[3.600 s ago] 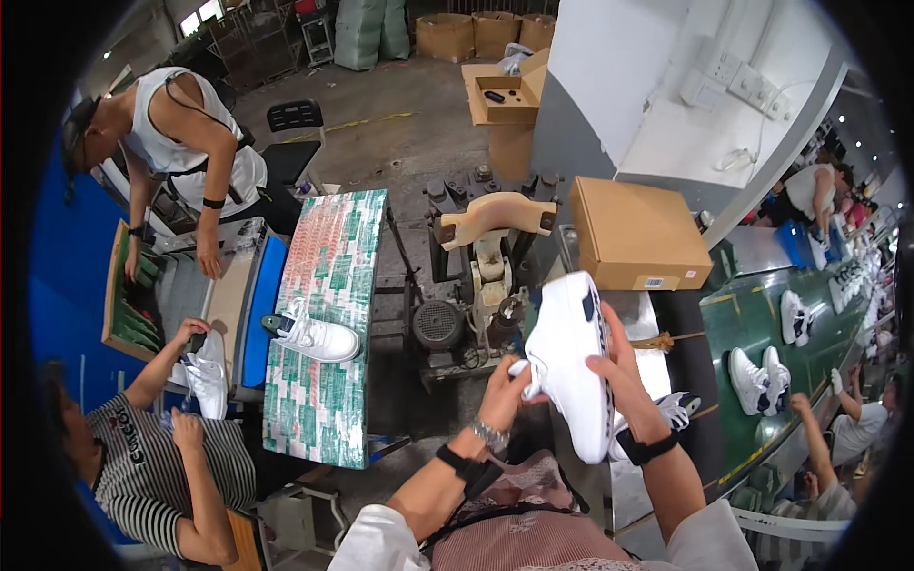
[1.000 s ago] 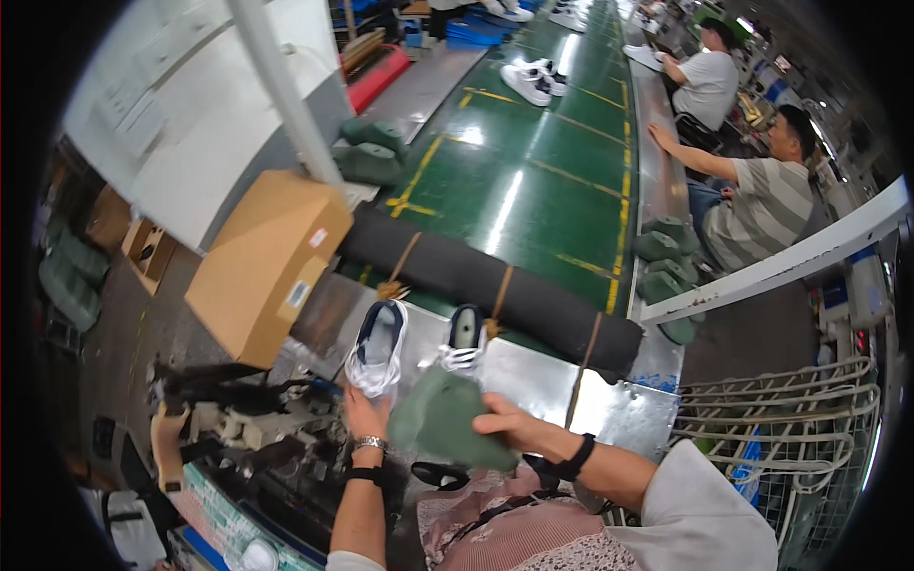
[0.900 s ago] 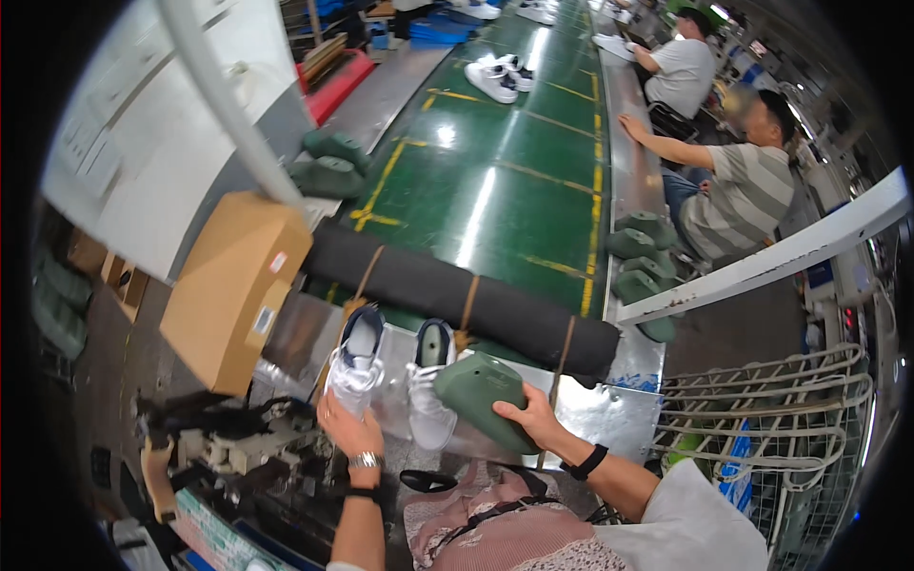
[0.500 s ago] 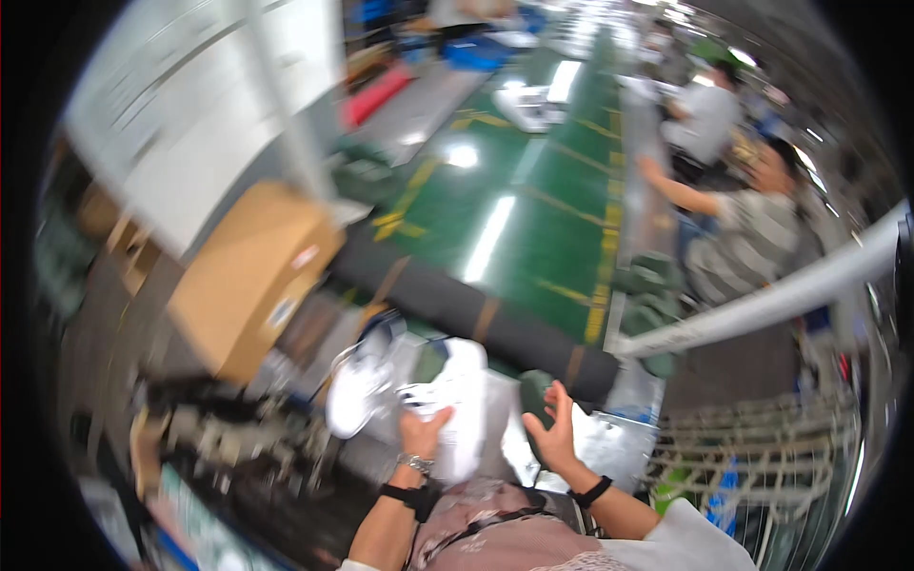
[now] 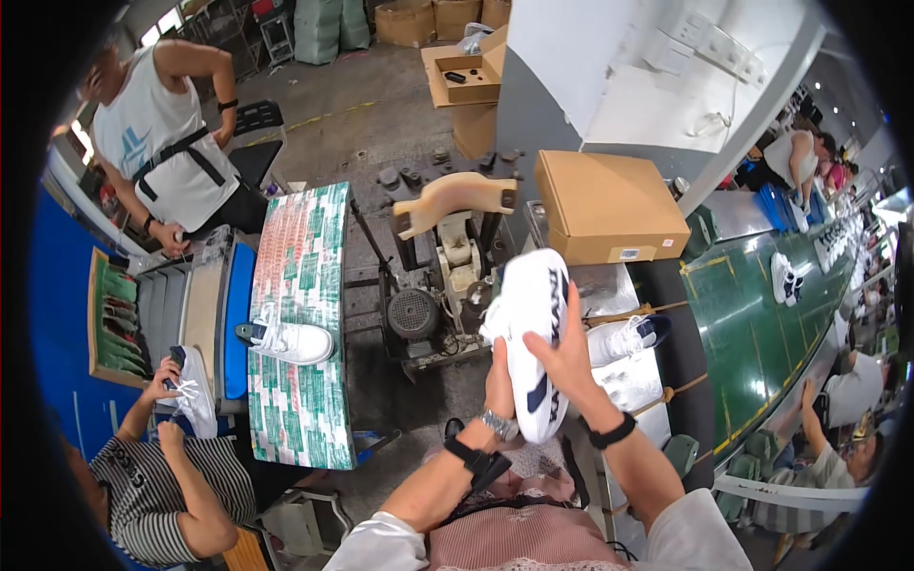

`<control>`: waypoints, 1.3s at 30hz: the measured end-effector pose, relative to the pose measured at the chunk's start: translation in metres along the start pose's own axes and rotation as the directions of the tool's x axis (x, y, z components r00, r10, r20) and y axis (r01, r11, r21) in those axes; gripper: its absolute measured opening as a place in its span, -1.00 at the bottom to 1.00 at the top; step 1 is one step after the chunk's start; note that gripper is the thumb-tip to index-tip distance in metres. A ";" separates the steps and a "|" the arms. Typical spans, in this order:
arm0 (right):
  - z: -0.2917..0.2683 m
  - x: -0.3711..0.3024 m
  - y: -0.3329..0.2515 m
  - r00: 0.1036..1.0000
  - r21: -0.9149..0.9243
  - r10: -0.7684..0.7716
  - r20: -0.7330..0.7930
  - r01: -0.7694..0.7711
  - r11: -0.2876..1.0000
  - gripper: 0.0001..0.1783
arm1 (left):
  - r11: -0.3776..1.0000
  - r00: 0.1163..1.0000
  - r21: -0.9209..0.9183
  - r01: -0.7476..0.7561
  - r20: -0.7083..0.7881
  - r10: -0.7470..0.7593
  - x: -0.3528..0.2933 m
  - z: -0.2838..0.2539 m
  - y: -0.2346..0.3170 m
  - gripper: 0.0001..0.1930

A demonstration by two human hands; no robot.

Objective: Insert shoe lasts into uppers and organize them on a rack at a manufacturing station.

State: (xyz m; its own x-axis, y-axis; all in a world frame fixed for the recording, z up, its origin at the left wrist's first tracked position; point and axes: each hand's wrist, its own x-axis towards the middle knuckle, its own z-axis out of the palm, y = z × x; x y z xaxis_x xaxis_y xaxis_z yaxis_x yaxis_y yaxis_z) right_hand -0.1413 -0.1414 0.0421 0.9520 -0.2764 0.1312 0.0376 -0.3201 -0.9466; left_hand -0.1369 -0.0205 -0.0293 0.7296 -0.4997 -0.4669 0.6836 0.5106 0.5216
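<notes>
A white sneaker (image 5: 533, 333) with dark navy markings along its side is held upright in front of me, between both hands. My left hand (image 5: 501, 385) is closed round its left side, the fingers partly hidden behind it. On the other side my right hand (image 5: 569, 357) grips it, thumb across the near face and fingers along the edge. Just right of my hands, a second white sneaker (image 5: 619, 341) with a navy heel lies on the silvery bench (image 5: 640, 381). Beyond the held shoe stands a machine (image 5: 447, 276) topped by a curved tan pad.
A closed cardboard box (image 5: 609, 209) sits behind the bench. Rightward runs a green conveyor (image 5: 762, 324) carrying shoes. At left, a sneaker (image 5: 290, 343) rests on a tape-covered table (image 5: 300, 409). A seated co-worker (image 5: 171, 485) handles another shoe; a standing person (image 5: 171, 133) is beyond.
My view has swung left toward the machine and table. The sneaker has been lifted off the bench. My right hand, formerly open and apart, now grips it along with the left.
</notes>
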 end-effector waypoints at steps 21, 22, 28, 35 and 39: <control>0.046 0.017 -0.045 0.992 -0.656 0.038 0.119 0.049 0.753 0.35 | 0.947 0.929 -0.011 0.322 0.197 -0.314 -0.030 -0.076 0.014 -0.16; 0.047 0.017 -0.044 0.993 -0.644 -0.061 0.101 0.112 0.757 0.36 | 0.932 0.927 -0.048 0.360 0.130 -0.351 -0.030 -0.074 0.016 -0.11; 0.051 0.005 -0.039 0.996 -0.629 -0.063 0.068 0.092 0.772 0.34 | 0.907 0.974 -0.405 0.113 0.225 -0.020 0.013 -0.036 0.023 -0.18; 0.053 -0.004 -0.029 0.970 -0.621 -0.245 -0.006 0.188 0.761 0.30 | 0.925 0.974 -0.379 -0.008 0.206 0.092 0.030 -0.032 0.022 -0.21; 0.053 -0.018 -0.034 0.955 -0.600 -0.294 -0.036 0.215 0.771 0.30 | 0.939 0.944 -0.320 -0.128 0.251 0.214 0.015 -0.026 0.018 -0.18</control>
State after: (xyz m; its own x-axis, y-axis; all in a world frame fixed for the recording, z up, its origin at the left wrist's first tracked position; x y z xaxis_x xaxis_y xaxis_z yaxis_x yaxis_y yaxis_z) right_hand -0.1440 -0.0775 0.0559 0.8872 -0.2025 0.4146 0.0515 -0.8495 -0.5251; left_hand -0.1131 -0.0009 -0.0458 0.8294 -0.5380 -0.1504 0.5557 0.7670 0.3207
